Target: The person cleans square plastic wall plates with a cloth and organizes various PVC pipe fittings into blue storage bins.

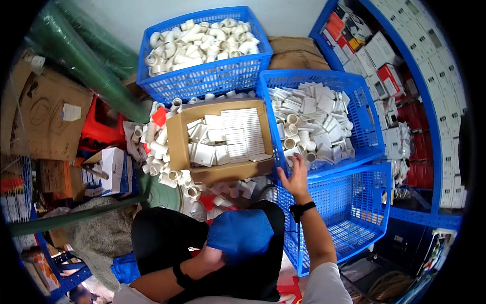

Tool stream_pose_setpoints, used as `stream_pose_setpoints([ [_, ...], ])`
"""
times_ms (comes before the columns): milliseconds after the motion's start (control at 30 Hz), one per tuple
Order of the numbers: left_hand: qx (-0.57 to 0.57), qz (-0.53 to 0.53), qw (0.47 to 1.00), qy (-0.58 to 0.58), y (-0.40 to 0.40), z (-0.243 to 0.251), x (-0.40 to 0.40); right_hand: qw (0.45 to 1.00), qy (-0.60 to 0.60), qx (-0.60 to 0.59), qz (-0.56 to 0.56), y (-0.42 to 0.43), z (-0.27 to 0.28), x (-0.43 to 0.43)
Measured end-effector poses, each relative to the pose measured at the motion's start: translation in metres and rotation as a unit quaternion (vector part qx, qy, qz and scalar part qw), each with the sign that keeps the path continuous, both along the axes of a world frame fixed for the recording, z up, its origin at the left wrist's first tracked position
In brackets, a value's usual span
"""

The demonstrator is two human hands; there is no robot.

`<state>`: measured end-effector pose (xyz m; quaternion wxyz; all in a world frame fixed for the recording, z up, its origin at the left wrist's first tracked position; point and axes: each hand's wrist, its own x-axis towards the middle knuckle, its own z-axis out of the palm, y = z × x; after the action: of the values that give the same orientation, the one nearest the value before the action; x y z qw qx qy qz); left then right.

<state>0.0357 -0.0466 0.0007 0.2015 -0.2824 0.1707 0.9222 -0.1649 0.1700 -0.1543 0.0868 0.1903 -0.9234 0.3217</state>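
Note:
My right hand (295, 181) reaches over the near left rim of a blue plastic basket (364, 146), its fingers apart. Its fingertips are at a white square plate (291, 154); whether they touch it I cannot tell. The basket holds many white square plates (326, 104) and several white pipe fittings (291, 130). My left hand (214, 255) is at my lap, its fingers hidden by a blue cloth (241, 232). In front of me stands an open cardboard box (228, 174) with white square plates (243, 133), partly in neat rows and partly loose.
Another blue basket (205, 81) of white fittings stands at the back, and a third (341, 197) at right, below the plate basket. Loose fittings (155, 150) lie around the box. Green wrapped rolls (87, 57) lean at left; a blue shelf (433, 133) with boxes stands right.

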Motion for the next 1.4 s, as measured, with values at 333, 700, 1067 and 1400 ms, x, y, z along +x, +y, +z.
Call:
stream_pose_setpoints([
  [333,-0.002,-0.125,0.992,0.014,0.022,-0.002,-0.020,0.981,-0.042,0.151,-0.112,0.037,-0.018,0.004],
  [700,0.083,-0.202,0.973,-0.068,0.044,-0.003,-0.039,0.976,0.013,0.172,-0.133,0.025,-0.024,0.041],
  [1067,0.129,-0.254,0.958,-0.034,0.040,-0.051,-0.053,0.973,0.007,0.207,-0.106,0.027,-0.014,0.040],
  [1400,0.168,-0.319,0.927,-0.103,0.057,-0.069,-0.017,0.968,-0.037,0.228,-0.103,0.023,-0.011,0.039],
])
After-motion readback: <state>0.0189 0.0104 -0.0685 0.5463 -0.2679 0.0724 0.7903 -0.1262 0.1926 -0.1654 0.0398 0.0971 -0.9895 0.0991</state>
